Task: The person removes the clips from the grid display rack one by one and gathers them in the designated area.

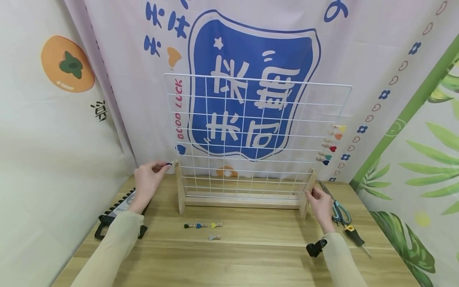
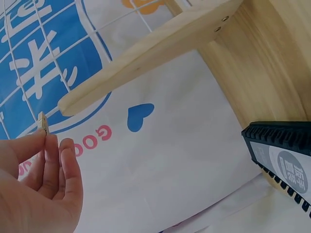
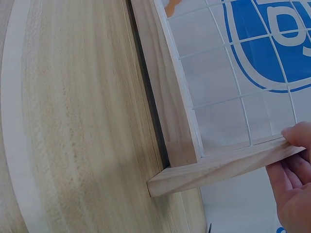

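Note:
A white wire grid [image 1: 258, 80] stands upright in a wooden stand [image 1: 244, 203] on the table. At the grid's left edge, just above the left post [image 2: 146, 53], my left hand [image 1: 146, 183] pinches a small wooden clothespin [image 2: 43, 122] with a dark blue heart between thumb and fingertips. The clothespin's tip overlaps the grid's edge in the head view. My right hand [image 1: 320, 205] holds the right post [image 3: 218, 170], thumb on one side and fingers on the other. Several clothespins [image 1: 332, 148] with yellow, orange, red, teal and dark blue hearts sit along the grid's right edge.
In front of the stand lie clothespins with dark green, blue [image 1: 199, 225], yellow [image 1: 215, 225] and grey [image 1: 214, 237] hearts. A black-handled saw [image 1: 104, 227] lies at the left. Scissors [image 1: 340, 213] and a screwdriver [image 1: 354, 236] are at the right. A printed cloth [image 1: 143, 99] hangs behind.

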Motion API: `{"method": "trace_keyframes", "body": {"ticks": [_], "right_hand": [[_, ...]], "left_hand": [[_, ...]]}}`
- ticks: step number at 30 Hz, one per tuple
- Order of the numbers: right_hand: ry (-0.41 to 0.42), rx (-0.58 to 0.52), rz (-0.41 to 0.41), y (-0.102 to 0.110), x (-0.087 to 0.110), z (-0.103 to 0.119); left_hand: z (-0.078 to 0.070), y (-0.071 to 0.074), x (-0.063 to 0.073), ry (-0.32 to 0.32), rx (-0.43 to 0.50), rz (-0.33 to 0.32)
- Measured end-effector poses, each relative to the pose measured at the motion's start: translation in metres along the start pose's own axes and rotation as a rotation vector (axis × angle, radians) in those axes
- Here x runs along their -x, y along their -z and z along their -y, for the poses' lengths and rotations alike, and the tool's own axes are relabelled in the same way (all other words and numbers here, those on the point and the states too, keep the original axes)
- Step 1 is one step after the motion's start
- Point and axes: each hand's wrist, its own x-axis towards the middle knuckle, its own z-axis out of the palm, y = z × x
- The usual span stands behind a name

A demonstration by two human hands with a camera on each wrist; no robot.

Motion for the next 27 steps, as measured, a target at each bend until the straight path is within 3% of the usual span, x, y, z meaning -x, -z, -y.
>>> {"method": "trace_keyframes", "body": {"ticks": [8, 16, 20, 27], "right_hand": [[-0.019, 0.013, 0.002, 0.000, 0.000, -0.002], [-0.022, 0.008, 0.006, -0.001, -0.001, -0.004], [-0.015, 0.001, 0.008, -0.001, -0.001, -0.002], [-0.002, 0.006, -0.005, -0.001, -0.001, -0.002]], "left_hand": [[0.003, 0.004, 0.014, -0.005, 0.014, 0.044], [0.005, 0.006, 0.041, 0.036, -0.004, 0.197], [0.005, -0.001, 0.060, 0.000, 0.017, 0.257], [0.002, -0.026, 0.093, -0.013, 0.059, 0.365]]}}
